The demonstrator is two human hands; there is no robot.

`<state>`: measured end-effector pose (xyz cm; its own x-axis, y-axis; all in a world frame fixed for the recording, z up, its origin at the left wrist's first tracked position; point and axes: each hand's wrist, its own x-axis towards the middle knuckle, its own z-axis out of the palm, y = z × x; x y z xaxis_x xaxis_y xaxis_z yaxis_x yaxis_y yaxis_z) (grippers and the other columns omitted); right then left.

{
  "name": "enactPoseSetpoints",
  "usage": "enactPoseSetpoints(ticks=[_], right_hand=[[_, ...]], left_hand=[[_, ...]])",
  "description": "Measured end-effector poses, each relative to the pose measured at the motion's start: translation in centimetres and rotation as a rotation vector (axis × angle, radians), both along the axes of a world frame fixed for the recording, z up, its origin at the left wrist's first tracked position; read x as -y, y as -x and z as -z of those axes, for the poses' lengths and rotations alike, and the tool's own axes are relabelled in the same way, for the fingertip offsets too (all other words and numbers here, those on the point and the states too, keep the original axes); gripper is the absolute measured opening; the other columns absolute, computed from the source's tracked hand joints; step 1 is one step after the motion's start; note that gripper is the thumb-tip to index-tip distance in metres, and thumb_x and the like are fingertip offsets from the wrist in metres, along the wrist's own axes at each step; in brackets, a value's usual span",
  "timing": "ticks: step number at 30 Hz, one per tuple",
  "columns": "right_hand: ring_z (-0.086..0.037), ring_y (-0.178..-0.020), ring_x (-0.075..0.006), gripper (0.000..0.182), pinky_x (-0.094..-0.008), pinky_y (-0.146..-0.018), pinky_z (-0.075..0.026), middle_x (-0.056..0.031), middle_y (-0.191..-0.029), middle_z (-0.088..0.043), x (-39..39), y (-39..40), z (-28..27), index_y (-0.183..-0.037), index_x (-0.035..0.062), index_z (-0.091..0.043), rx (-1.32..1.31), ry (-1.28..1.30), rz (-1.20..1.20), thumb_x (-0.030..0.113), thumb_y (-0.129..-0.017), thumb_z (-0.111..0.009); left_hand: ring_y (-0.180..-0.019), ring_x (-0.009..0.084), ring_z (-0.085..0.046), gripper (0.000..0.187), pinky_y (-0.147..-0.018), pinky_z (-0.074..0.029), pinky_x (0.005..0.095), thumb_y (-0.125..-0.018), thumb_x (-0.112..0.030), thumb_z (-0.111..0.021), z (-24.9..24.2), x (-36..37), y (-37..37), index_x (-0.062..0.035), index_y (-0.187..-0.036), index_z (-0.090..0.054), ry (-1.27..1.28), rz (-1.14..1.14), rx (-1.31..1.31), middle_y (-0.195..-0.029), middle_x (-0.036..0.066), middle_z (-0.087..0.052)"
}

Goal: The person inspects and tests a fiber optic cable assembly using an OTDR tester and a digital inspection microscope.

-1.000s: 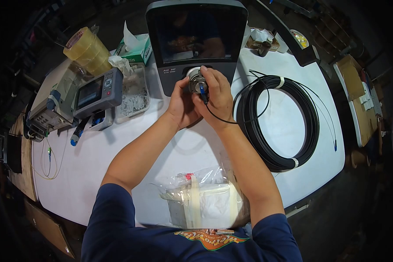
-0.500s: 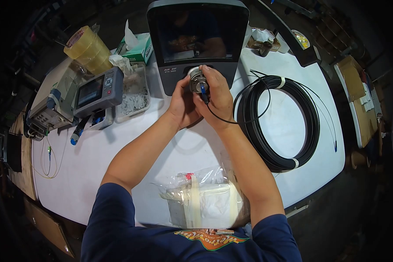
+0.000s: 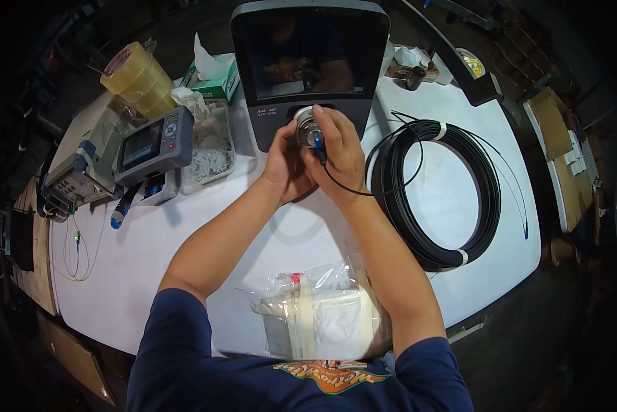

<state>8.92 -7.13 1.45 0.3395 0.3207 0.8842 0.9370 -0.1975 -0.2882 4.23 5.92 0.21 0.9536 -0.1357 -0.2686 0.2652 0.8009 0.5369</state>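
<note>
A grey desktop device with a dark screen (image 3: 308,51) stands at the back middle of the table. From its front juts a round metal fixture (image 3: 308,127), with a blue-ended fiber connector (image 3: 319,141) seated at its face. My left hand (image 3: 286,165) curls round the fixture's left side, thumb against it. My right hand (image 3: 343,151) closes on the right side, fingertips at the top and thumb beside the connector. A black cable (image 3: 350,187) runs from the connector, under my right hand, towards the large black cable coil (image 3: 488,199). The palm-side fingers of both hands are partly hidden.
On the left are a handheld meter (image 3: 154,144), a boxy instrument (image 3: 82,158), tape rolls (image 3: 137,75), a tissue box (image 3: 220,86) and a bin of white scraps (image 3: 212,154). A plastic-wrapped package (image 3: 322,319) lies by my body. A dark arm (image 3: 452,48) overhangs the right back.
Both hands stay at the fixture. My right fingers and thumb have shifted very slightly round it and the connector; everything else is still.
</note>
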Motion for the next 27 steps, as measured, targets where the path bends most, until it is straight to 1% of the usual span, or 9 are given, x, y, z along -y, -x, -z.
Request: enactPoseSetpoints(ticks=[3,7,9,16,18,21,22,24,27], right_hand=[[-0.061,-0.116,-0.0366,0.085,-0.0402,-0.097,-0.053,-0.0174,-0.128,-0.06,0.0,-0.1,0.1,-0.145,0.0092,-0.052,-0.019,0.014,0.015,-0.006,-0.066,-0.08],[-0.061,-0.114,-0.0367,0.085,-0.0406,-0.096,-0.053,-0.0173,-0.127,-0.059,0.1,0.2,0.2,-0.145,0.009,-0.051,-0.04,0.021,0.056,-0.006,-0.066,-0.08],[-0.061,-0.114,-0.0368,0.085,-0.0407,-0.096,-0.053,-0.0174,-0.126,-0.059,0.0,0.2,0.3,-0.145,0.0086,-0.051,-0.07,0.005,0.062,-0.005,-0.066,-0.08],[-0.061,-0.114,-0.0366,0.085,-0.0402,-0.095,-0.053,-0.0179,-0.127,-0.059,0.0,-0.1,0.2,-0.146,0.0084,-0.05,0.023,-0.022,0.012,-0.005,-0.067,-0.079],[-0.061,-0.114,-0.0363,0.085,-0.0401,-0.093,-0.054,-0.0178,-0.127,-0.059,0.1,0.1,0.1,-0.146,0.0083,-0.05,-0.018,-0.001,0.021,-0.006,-0.068,-0.078],[-0.062,-0.109,-0.0369,0.086,-0.0451,-0.094,-0.049,-0.0142,-0.121,-0.063,-0.2,0.4,0.2,-0.142,0.0086,-0.054,-0.07,-0.041,0.037,-0.007,-0.061,-0.076],[-0.062,-0.109,-0.0369,0.086,-0.0451,-0.094,-0.049,-0.0142,-0.121,-0.063,-0.2,0.4,0.2,-0.142,0.0086,-0.054,-0.069,-0.041,0.038,-0.007,-0.061,-0.076],[-0.062,-0.108,-0.0371,0.085,-0.0446,-0.093,-0.05,-0.0146,-0.121,-0.063,-0.2,0.4,0.2,-0.142,0.0083,-0.054,-0.075,-0.049,0.068,-0.007,-0.061,-0.076],[-0.063,-0.108,-0.0372,0.085,-0.0441,-0.092,-0.05,-0.0147,-0.12,-0.063,-0.3,0.7,-0.2,-0.143,0.0082,-0.053,-0.125,-0.068,0.072,-0.007,-0.063,-0.075]], left_hand=[[-0.112,0.0211,-0.064,0.069,-0.1,-0.052,0.0387,-0.093,-0.073,-0.054,-0.4,0.1,0.1,-0.0133,-0.127,-0.061,0.024,0.034,0.024,-0.117,0.006,-0.066],[-0.111,0.0207,-0.064,0.07,-0.099,-0.052,0.0387,-0.093,-0.074,-0.053,1.1,-0.1,-0.5,-0.0132,-0.127,-0.061,0.008,0.074,0.03,-0.116,0.006,-0.066],[-0.121,0.025,-0.063,0.076,-0.106,-0.048,0.0439,-0.091,-0.078,-0.052,1.2,-0.1,-0.6,-0.0169,-0.136,-0.059,0.01,0.085,0.051,-0.129,0.007,-0.066],[-0.118,0.0249,-0.064,0.069,-0.106,-0.049,0.044,-0.094,-0.072,-0.051,-0.4,0.1,0.3,-0.0168,-0.134,-0.059,0.011,-0.011,-0.01,-0.126,0.007,-0.066],[-0.109,0.0193,-0.065,0.068,-0.098,-0.053,0.0372,-0.095,-0.069,-0.055,-1.0,0.3,0.5,-0.01,-0.128,-0.059,0.006,0.008,0.011,-0.116,0.005,-0.066],[-0.106,0.0181,-0.066,0.069,-0.096,-0.054,0.0359,-0.094,-0.07,-0.056,-0.1,0.1,0.1,-0.0096,-0.127,-0.059,-0.015,0.021,0.013,-0.116,0.005,-0.066],[-0.106,0.0181,-0.066,0.069,-0.096,-0.054,0.0359,-0.094,-0.07,-0.056,0.3,0.1,-0.1,-0.0096,-0.127,-0.059,-0.015,0.022,0.014,-0.116,0.005,-0.066],[-0.119,0.0247,-0.063,0.064,-0.106,-0.049,0.0452,-0.096,-0.068,-0.05,0.5,0.0,-0.3,-0.0164,-0.133,-0.059,0.0,0.034,-0.009,-0.125,0.006,-0.066],[-0.117,0.0238,-0.064,0.063,-0.103,-0.05,0.0443,-0.097,-0.068,-0.049,0.5,0.1,-0.4,-0.0166,-0.131,-0.06,0.02,0.032,-0.006,-0.123,0.006,-0.067]])
